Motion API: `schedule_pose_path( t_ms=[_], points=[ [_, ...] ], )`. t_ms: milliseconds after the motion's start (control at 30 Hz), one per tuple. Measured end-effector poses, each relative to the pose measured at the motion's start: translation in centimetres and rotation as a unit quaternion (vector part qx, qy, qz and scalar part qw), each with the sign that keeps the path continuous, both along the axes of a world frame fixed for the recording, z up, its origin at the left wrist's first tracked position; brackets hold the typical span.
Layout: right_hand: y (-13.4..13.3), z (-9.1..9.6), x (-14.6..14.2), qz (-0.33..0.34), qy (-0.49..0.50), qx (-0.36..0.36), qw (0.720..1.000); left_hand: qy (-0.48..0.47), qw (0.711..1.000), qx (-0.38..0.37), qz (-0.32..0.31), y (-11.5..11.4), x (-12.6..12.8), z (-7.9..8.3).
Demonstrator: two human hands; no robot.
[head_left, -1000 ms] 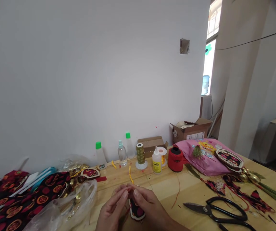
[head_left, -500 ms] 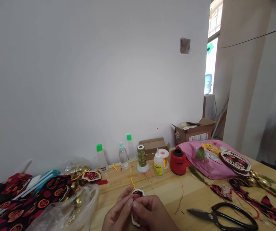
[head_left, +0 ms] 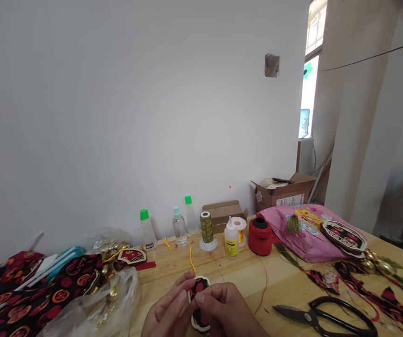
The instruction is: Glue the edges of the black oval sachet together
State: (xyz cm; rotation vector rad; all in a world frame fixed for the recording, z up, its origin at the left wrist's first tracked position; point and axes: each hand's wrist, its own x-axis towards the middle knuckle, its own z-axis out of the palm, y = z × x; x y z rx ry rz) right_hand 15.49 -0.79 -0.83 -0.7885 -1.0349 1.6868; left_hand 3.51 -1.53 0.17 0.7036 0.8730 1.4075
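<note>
A small dark ornament with a white scalloped border, red pattern and yellow cord loop lies at the bottom middle, between my hands and partly covered by them. My left hand is at its left edge, fingers bent and close together, the fingertips partly hidden. Over the ornament's right side, my right hand pinches with thumb against forefinger; whatever is in that pinch is too small or hidden to make out. Black-handled scissors lie on the table to the right of my right hand.
Along the wall stand green-capped bottles, an olive thread spool, a yellow-labelled glue bottle and red thread. A pink bag with a larger ornament is at right. Patterned fabric and a plastic bag lie left.
My hands have drawn apart, the left moving left and slightly down. More of the ornament shows between them. The right hand's fingers remain pinched.
</note>
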Motion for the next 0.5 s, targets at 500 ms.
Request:
schedule_pose_path(
  t_ms=[500],
  points=[
    [-0.1, -0.6, 0.3, -0.012, -0.026, 0.09, 0.996, 0.121, 0.989, 0.066, -0.051, 0.7, -0.8, -1.1]
  ],
)
